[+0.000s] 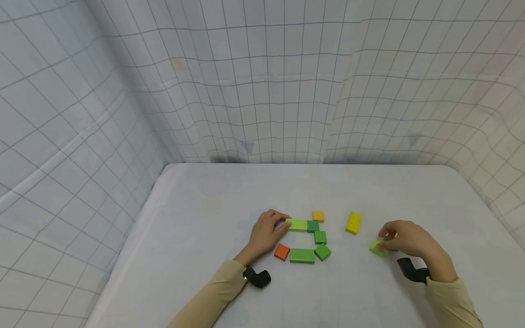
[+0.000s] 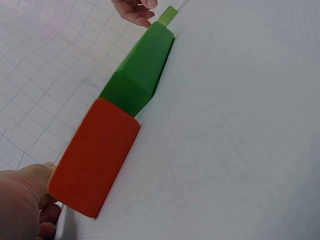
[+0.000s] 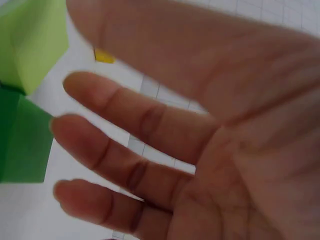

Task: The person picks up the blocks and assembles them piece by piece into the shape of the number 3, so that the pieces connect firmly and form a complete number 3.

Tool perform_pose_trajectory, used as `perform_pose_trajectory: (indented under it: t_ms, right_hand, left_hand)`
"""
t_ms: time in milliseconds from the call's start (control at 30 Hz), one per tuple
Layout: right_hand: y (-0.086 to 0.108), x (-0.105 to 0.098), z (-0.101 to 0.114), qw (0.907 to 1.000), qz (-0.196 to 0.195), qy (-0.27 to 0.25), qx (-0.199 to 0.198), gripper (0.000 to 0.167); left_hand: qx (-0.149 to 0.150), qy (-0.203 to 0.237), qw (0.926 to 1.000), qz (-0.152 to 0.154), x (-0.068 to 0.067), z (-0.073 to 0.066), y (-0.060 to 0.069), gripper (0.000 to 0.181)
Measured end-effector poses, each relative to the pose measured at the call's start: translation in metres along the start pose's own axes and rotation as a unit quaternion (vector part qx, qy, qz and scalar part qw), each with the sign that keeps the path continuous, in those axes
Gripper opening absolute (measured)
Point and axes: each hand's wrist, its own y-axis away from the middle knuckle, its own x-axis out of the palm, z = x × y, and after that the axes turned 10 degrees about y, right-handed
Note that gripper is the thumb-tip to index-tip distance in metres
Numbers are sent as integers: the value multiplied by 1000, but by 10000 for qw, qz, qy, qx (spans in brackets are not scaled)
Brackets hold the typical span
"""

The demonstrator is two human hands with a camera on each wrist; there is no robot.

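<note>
Left grip (image 1: 265,232) closed round left end of long lime block (image 1: 297,225), likely steadying it against dark-green block (image 1: 313,227). Right grip (image 1: 411,239) partly curled, thumb at small lime block (image 1: 376,248), right side of bench (image 1: 205,196); cannot tell whether held. Yellow piece (image 1: 353,223) lies between, apart.

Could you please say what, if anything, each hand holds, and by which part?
The left hand pinches the long lime block by its left end; whether the right hand grips the small lime block is unclear.
</note>
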Motion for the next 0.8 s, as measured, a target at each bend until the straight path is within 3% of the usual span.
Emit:
perform_pose_trajectory:
  t_ms: [300,800]
  right_hand:
    - [-5,9,-4,9993,356,28,113,29]
    - [-12,25,46,9982,-163,228,-526,25]
  left_hand:
    - [58,66,10000,-19,-1,1,0,29]
    - [60,53,10000,-15,0,1,0,29]
